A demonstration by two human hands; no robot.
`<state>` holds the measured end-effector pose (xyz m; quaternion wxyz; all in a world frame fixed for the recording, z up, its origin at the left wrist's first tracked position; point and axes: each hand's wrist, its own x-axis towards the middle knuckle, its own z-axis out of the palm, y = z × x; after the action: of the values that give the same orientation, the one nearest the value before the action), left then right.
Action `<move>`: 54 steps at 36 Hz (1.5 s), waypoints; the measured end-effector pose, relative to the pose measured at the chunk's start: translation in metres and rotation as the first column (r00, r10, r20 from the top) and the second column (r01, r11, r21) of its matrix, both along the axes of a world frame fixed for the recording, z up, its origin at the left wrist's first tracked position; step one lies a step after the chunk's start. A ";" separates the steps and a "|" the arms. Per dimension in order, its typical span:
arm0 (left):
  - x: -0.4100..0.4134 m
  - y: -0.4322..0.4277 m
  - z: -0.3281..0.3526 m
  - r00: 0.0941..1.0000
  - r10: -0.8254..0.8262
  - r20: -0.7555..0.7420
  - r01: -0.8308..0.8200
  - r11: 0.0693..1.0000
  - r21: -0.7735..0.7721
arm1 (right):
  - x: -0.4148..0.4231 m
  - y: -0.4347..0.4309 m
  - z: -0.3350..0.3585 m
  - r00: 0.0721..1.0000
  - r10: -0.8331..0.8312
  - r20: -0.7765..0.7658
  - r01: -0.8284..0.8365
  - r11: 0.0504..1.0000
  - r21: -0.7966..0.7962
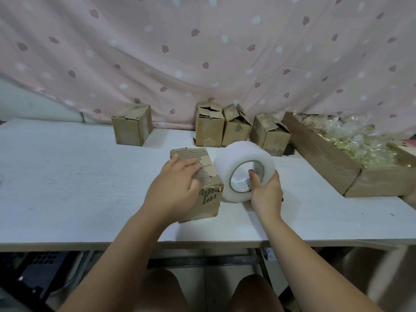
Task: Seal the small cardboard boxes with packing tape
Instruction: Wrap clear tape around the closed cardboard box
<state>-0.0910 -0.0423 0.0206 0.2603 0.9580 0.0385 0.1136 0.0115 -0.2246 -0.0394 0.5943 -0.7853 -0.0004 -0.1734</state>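
Desk [67, 176], white: small cardboard box [209, 199] at centre front, probably light, worn flaps crushable; steady it from above, as the left hand [175, 188] does, grip spread flat on top. Tape roll [234, 158], stiff, slick-looking, beside the box; right hand [266, 194] grip clamped through its core.

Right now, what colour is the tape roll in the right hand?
Milky translucent white tape roll, with a brownish inner core; seen in the head view.
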 end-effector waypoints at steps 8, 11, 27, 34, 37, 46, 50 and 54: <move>0.007 -0.036 0.014 0.954 0.209 -0.215 -0.131 0.937 0.325 | -0.004 -0.001 0.002 0.999 0.035 0.011 -0.035 0.998 -0.057; 0.010 -0.042 0.012 0.946 0.257 -0.197 -0.165 0.907 0.388 | -0.005 0.000 0.004 0.998 0.060 0.006 -0.059 0.996 -0.072; 0.007 -0.045 -0.020 0.937 0.273 0.217 -0.149 0.876 -0.460 | -0.012 0.002 0.052 0.967 0.076 0.241 -0.144 0.950 0.276; 0.011 -0.039 -0.028 0.972 0.180 0.150 -0.006 0.661 -0.751 | -0.013 0.016 0.061 0.925 0.373 0.070 -0.379 0.916 0.131; 0.014 -0.020 -0.019 0.990 0.081 0.117 0.030 0.683 -0.730 | -0.018 0.025 0.058 0.897 0.439 -0.043 -0.432 0.895 0.113; 0.019 -0.008 -0.019 0.998 0.008 0.064 0.016 0.933 -0.358 | -0.018 0.024 0.067 0.876 0.466 -0.126 -0.461 0.885 0.073; 0.017 -0.014 -0.018 0.998 0.010 0.058 0.008 0.955 -0.298 | -0.013 0.021 0.077 0.883 0.431 -0.185 -0.418 0.902 0.106; 0.016 -0.020 -0.018 0.999 0.017 0.048 -0.006 0.974 -0.224 | -0.008 0.018 0.080 0.883 0.415 -0.221 -0.369 0.903 0.221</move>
<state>-0.0748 -0.0619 0.0030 0.3670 0.9191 0.0502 0.1340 0.0032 -0.2065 0.0411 0.6775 -0.7303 -0.0660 0.0570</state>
